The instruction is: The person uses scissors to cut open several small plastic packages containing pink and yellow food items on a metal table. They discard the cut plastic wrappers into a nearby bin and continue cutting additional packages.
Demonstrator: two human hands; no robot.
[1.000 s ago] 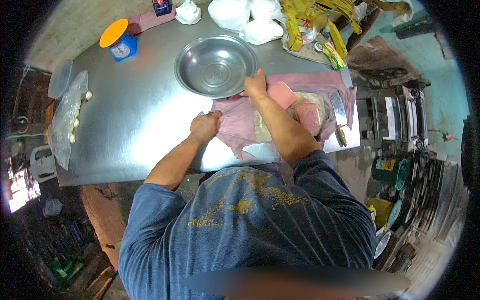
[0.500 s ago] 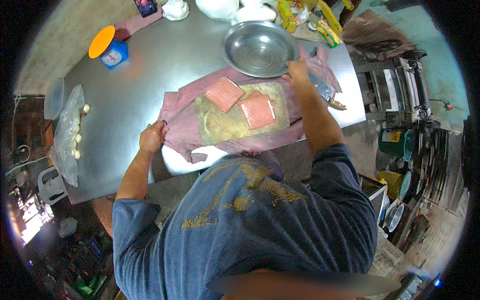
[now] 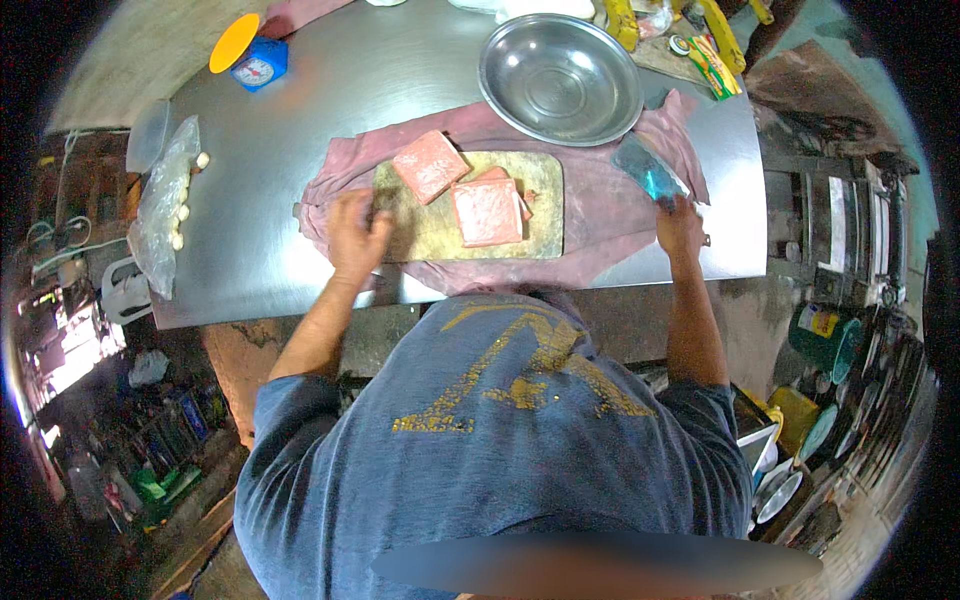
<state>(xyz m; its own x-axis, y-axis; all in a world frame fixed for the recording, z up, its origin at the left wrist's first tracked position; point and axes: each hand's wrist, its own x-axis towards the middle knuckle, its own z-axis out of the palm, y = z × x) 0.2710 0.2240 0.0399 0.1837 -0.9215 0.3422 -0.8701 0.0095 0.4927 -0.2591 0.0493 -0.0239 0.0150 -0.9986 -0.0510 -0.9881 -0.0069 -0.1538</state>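
Observation:
My right hand (image 3: 680, 230) is closed round the handle of a cleaver (image 3: 648, 172), whose wide blade lies over the pink cloth (image 3: 610, 240) and points away to the left. At the board's left edge, my left hand (image 3: 355, 235) is above the cloth, thumb apart from the fingers and nothing seen in it. A worn cutting board (image 3: 420, 238) rests on the cloth. Pink square slabs, seemingly of meat, lie on it: one slab (image 3: 430, 166) at the back left, another slab (image 3: 488, 213) nearer the middle, overlapping further pink pieces (image 3: 527, 203).
Behind the board stands a steel basin (image 3: 560, 85), partly over the cloth. A blue scale (image 3: 258, 66) with an orange pan is at the far left of the steel table (image 3: 240, 220). A clear plastic bag (image 3: 160, 225) with small whitish bulbs lies along the left edge.
My right hand has left the basin's rim and taken the cleaver's handle. My left hand has let go of the cloth's corner and moved right, toward the board.

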